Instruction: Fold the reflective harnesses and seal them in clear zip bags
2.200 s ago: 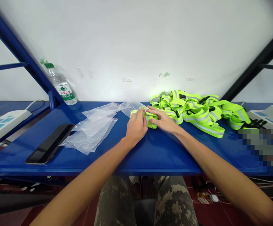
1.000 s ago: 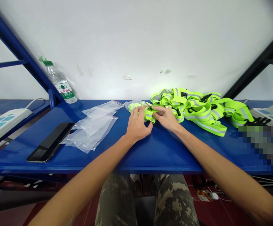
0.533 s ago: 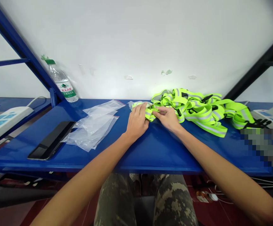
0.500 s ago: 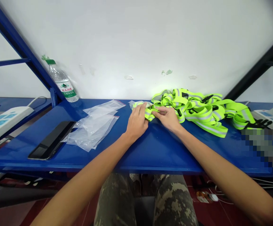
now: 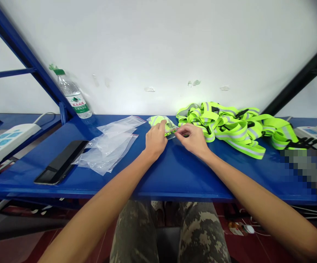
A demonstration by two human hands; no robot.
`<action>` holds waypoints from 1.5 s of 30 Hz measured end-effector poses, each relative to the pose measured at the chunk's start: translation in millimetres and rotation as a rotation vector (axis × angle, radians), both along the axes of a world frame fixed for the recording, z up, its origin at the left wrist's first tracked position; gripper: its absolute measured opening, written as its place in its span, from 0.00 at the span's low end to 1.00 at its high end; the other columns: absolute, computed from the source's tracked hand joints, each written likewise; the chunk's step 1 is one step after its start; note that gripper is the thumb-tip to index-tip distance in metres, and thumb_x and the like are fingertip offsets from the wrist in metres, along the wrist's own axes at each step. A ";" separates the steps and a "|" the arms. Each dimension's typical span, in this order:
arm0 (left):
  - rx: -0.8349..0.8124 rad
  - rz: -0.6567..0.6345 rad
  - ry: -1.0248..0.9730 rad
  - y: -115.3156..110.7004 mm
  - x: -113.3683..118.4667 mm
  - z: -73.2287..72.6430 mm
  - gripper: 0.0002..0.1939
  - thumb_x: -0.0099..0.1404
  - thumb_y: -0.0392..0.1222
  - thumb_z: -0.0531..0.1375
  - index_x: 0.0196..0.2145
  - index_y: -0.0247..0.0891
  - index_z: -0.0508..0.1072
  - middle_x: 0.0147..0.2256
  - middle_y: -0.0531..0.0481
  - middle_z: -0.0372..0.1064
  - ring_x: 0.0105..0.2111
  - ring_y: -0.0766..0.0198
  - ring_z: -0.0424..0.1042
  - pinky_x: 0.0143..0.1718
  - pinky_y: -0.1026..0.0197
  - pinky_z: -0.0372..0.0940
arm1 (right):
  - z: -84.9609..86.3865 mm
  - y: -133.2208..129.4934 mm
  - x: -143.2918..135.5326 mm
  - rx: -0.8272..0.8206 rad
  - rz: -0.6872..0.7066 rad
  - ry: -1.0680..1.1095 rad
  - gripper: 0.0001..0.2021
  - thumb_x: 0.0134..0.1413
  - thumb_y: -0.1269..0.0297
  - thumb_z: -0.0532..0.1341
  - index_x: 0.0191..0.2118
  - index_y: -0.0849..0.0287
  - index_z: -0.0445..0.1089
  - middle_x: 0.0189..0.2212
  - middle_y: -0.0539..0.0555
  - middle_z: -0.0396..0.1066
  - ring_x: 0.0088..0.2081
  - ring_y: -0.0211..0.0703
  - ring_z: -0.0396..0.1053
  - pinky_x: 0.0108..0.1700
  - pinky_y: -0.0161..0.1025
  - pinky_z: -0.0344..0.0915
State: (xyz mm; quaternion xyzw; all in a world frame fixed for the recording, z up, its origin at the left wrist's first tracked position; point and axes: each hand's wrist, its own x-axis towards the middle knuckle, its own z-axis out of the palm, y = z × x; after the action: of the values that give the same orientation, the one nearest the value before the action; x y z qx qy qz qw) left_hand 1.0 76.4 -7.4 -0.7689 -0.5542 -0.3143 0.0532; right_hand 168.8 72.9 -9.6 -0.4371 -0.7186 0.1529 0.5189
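A clear zip bag [image 5: 171, 128] with a folded neon-yellow reflective strap [image 5: 156, 119] inside lies between my two hands, its opening edge with a red line facing right. My left hand [image 5: 156, 138] is closed on the bag's near side, partly covering the strap. With thumb and forefinger, my right hand [image 5: 192, 138] pinches the bag's edge. Just right of that hand spreads a tangled heap of the same neon straps [image 5: 229, 128] with grey stripes and black buckles. Several flat clear zip bags [image 5: 106, 146] lie overlapping to the left.
A black phone [image 5: 61, 162] lies left of the bags on the blue table [image 5: 171, 179]. A water bottle [image 5: 77, 96] leans by the wall at the back left. White power strips [image 5: 9, 142] sit at far left and far right. Blue frame posts rise on both sides.
The folded strap has gone further into the bag and is now covered by plastic. My right fingers have shifted from the strap to the bag's edge. My left hand moved slightly left.
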 end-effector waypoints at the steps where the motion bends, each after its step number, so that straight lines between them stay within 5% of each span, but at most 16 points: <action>1: -0.011 -0.017 0.013 -1.1 0.2 -0.2 0.29 0.58 0.25 0.54 0.57 0.38 0.64 0.47 0.39 0.73 0.46 0.49 0.74 0.46 0.50 0.69 | -1.6 1.3 1.0 -0.015 -0.025 -0.013 0.07 0.50 0.63 0.64 0.25 0.57 0.69 0.26 0.54 0.73 0.27 0.42 0.71 0.32 0.40 0.71; 6: -0.037 -0.248 0.010 -10.1 -2.1 1.5 0.39 0.56 0.37 0.63 0.64 0.32 0.56 0.52 0.36 0.70 0.53 0.47 0.70 0.54 0.49 0.66 | -8.0 8.0 6.9 -0.074 -0.037 -0.035 0.06 0.51 0.66 0.62 0.34 0.56 0.65 0.25 0.49 0.70 0.25 0.41 0.69 0.29 0.38 0.65; 10: -0.090 -0.127 0.072 -13.6 -0.9 7.8 0.33 0.64 0.44 0.60 0.63 0.36 0.56 0.53 0.38 0.70 0.52 0.47 0.72 0.49 0.51 0.68 | -6.7 7.3 9.3 0.042 0.027 -0.240 0.08 0.53 0.71 0.57 0.40 0.57 0.67 0.27 0.50 0.68 0.27 0.41 0.66 0.32 0.38 0.62; 17: -0.207 0.067 0.361 -10.6 -2.6 15.6 0.20 0.67 0.35 0.54 0.56 0.44 0.62 0.43 0.44 0.76 0.43 0.49 0.77 0.38 0.55 0.67 | -1.7 -1.8 16.7 0.133 0.014 -0.672 0.10 0.59 0.73 0.54 0.40 0.61 0.72 0.38 0.59 0.70 0.36 0.46 0.67 0.36 0.40 0.63; 24: -0.202 0.036 0.453 -7.8 -9.9 11.3 0.17 0.66 0.37 0.54 0.53 0.41 0.65 0.43 0.41 0.76 0.43 0.48 0.77 0.37 0.55 0.66 | -6.5 -2.4 15.4 0.269 0.056 -0.847 0.13 0.59 0.78 0.53 0.39 0.64 0.75 0.55 0.65 0.68 0.54 0.55 0.65 0.52 0.48 0.66; 32: -0.199 -0.229 0.488 -9.0 -32.2 13.5 0.13 0.69 0.38 0.51 0.51 0.38 0.66 0.46 0.42 0.74 0.45 0.52 0.74 0.41 0.56 0.65 | -6.5 -2.9 14.1 0.140 0.137 -0.996 0.15 0.62 0.77 0.51 0.43 0.65 0.76 0.57 0.63 0.67 0.52 0.52 0.67 0.51 0.47 0.68; 45: -0.196 -0.023 0.458 -14.2 -20.5 11.6 0.10 0.67 0.33 0.51 0.43 0.39 0.69 0.42 0.45 0.74 0.42 0.52 0.72 0.35 0.56 0.63 | -0.9 -12.1 13.6 0.085 0.084 -1.028 0.16 0.62 0.76 0.51 0.48 0.68 0.74 0.59 0.63 0.66 0.51 0.52 0.70 0.48 0.46 0.69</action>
State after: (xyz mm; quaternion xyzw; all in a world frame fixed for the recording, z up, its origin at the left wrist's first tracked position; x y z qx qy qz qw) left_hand -19.6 62.2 4.2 -0.8279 -0.5467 -0.0771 0.0988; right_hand 182.4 60.8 -10.5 -0.4051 -0.9032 -0.0903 0.1095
